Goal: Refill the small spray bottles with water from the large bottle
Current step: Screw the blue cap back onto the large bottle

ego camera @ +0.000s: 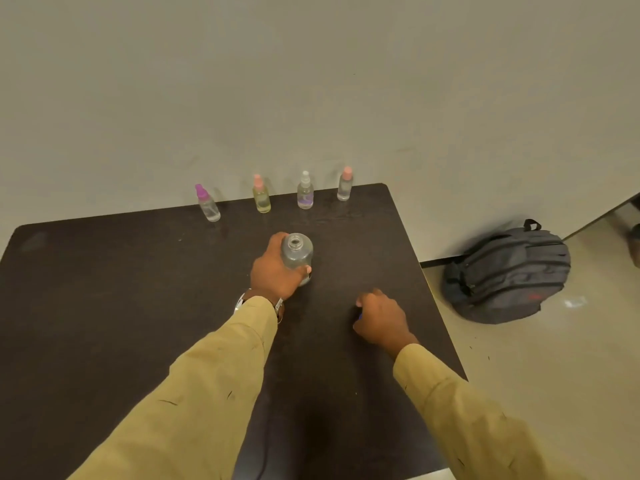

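Note:
The large clear bottle [297,251] stands upright on the dark table [104,306] with its mouth uncapped. My left hand [275,271] grips its body from the left side. My right hand [379,318] rests on the table to the right, fingers curled round a small blue cap [360,317] that barely shows. Several small spray bottles stand in a row along the far edge: a purple-capped one [207,206], a pink-capped yellowish one [261,197], a clear-capped one with a purple band [305,194], and a pink-capped one [345,187].
A dark grey backpack [509,271] lies on the floor to the right of the table. A plain wall stands right behind the row of spray bottles. The table's right edge runs close to my right forearm.

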